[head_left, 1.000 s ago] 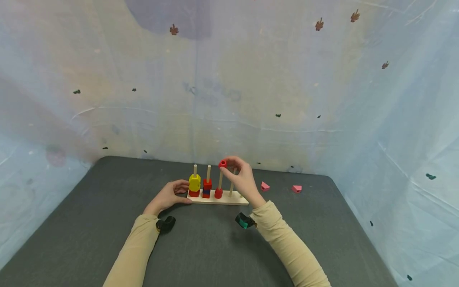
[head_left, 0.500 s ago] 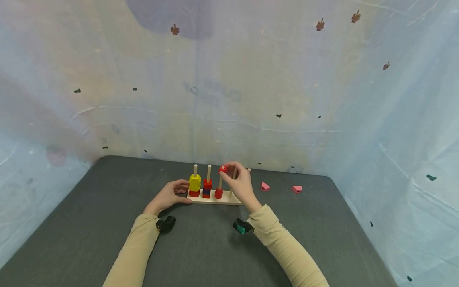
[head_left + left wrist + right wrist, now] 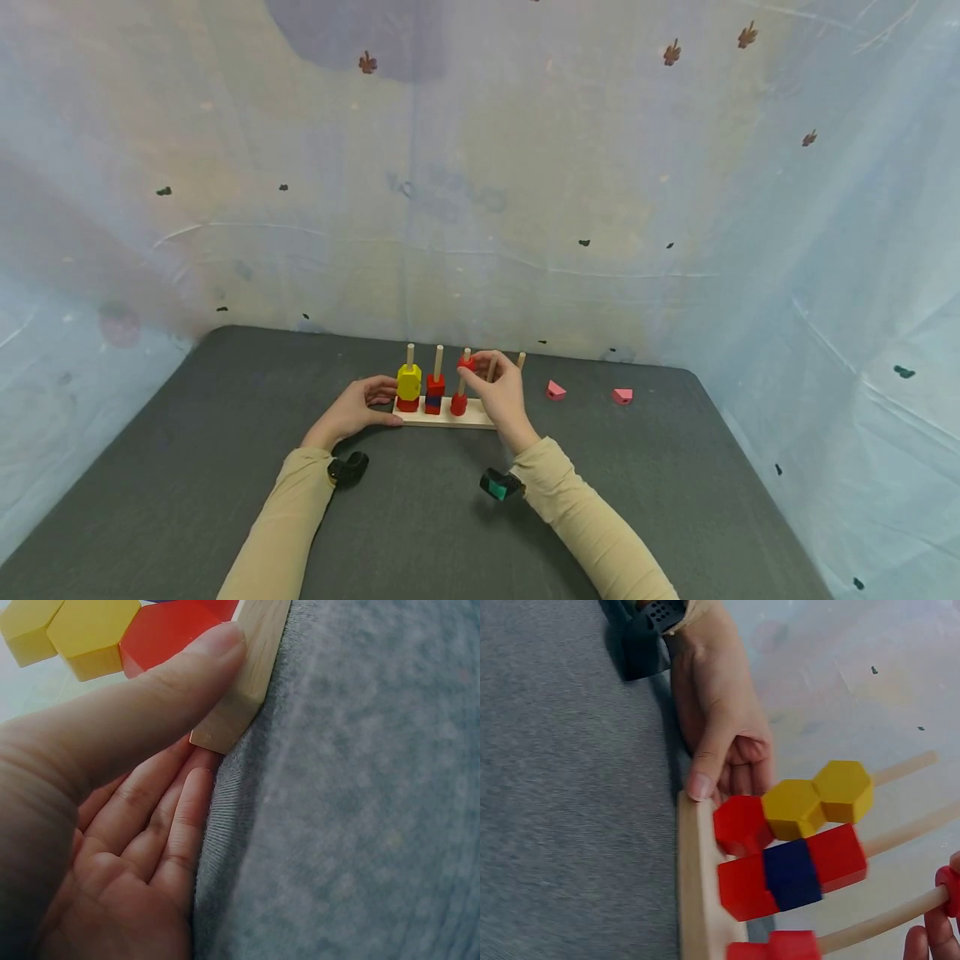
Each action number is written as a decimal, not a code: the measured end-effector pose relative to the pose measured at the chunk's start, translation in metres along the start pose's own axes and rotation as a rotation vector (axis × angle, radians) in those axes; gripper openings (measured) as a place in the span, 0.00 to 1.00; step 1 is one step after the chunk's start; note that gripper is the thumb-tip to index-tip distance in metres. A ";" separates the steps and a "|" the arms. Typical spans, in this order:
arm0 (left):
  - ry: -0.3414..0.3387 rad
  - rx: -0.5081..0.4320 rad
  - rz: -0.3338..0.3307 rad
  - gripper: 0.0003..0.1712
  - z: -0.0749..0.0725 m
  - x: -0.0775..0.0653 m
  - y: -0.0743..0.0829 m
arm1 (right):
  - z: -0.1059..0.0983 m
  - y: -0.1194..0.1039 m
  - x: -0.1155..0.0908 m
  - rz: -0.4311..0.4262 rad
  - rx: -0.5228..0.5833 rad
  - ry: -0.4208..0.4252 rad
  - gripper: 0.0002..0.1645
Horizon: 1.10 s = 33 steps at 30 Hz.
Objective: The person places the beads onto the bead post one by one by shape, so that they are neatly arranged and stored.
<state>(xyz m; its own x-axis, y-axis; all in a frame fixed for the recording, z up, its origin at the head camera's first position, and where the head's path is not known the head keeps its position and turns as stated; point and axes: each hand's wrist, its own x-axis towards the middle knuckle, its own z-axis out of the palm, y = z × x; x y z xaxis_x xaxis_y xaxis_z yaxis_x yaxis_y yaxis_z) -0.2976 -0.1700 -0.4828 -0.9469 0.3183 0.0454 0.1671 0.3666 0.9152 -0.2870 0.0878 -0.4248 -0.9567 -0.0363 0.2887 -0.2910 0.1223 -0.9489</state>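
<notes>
A wooden peg stand (image 3: pixel 442 422) lies on the dark table with a row of upright pegs. At its left end, my left hand (image 3: pixel 352 410) holds it, the thumb (image 3: pixel 202 664) on the front edge and the fingers behind the end. My right hand (image 3: pixel 504 398) pinches a red bead (image 3: pixel 467 364) threaded on the upper part of the third peg. Lower on that peg sit red beads (image 3: pixel 793 946). Yellow hexagonal beads (image 3: pixel 844 792) top a red one on the first peg. The second carries a blue cube (image 3: pixel 792 874) between red cubes.
Two pink wedge-shaped blocks (image 3: pixel 556 390) (image 3: pixel 622 397) lie on the table to the right of the stand. Behind the right hand, a bare peg (image 3: pixel 521 360) shows its top. A pale patterned sheet (image 3: pixel 480 167) hangs beyond the table's far edge.
My right hand has moved down with the red bead, from the tip of the third peg to lower on it, so the peg's top now sticks out. My left hand stays put.
</notes>
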 end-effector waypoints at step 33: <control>0.024 0.012 0.004 0.41 0.002 0.013 -0.028 | -0.003 0.033 -0.018 0.098 -0.045 -0.086 0.18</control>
<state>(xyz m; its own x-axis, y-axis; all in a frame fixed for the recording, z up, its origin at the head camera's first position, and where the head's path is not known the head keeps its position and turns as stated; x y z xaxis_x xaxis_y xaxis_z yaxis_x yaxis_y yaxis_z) -0.3139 -0.1743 -0.5084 -0.9524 0.2990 0.0590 0.1744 0.3759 0.9101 -0.2794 0.0957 -0.4607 -0.9776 -0.1066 0.1814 -0.1979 0.1741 -0.9646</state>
